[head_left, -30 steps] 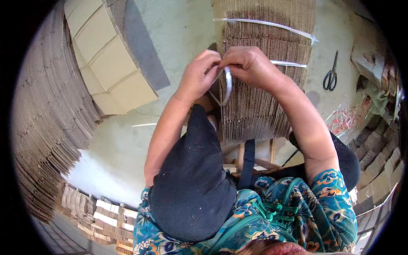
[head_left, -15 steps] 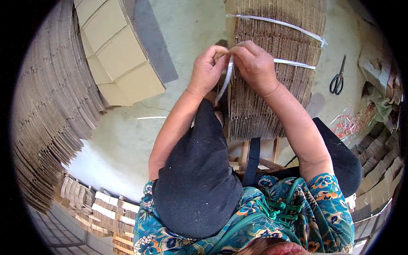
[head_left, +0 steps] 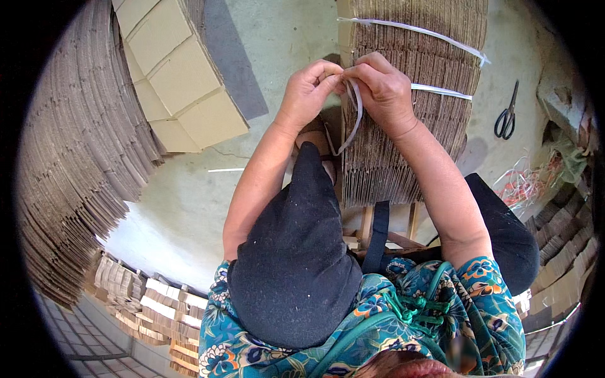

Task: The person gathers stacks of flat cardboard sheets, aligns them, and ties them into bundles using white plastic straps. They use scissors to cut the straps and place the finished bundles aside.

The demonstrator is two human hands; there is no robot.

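Note:
My left hand (head_left: 309,88) and my right hand (head_left: 382,86) meet fingertip to fingertip at the left edge of a bundle of flat cardboard (head_left: 409,142). Both are closed in a pinch on a white plastic strap (head_left: 360,114), whose loose end loops down below the fingers. To the right of my right hand, the same kind of white strap (head_left: 441,92) runs across the bundle. Farther up, a second white strap (head_left: 413,28) crosses the cardboard, with a short tail at each side. My fingers hide the spot where the strap ends meet.
Black-handled scissors (head_left: 506,118) lie on the floor at the right, above a tangle of strap scraps (head_left: 528,184). Tall cardboard stacks (head_left: 75,145) and flat cardboard sheets (head_left: 183,79) stand at the left. A strip of white strap (head_left: 225,170) lies on the floor.
Both hands stay pinched together at the bundle's edge. The strap's loose end has swung from hanging nearly straight into a wider loop to the right. The view has shifted slightly.

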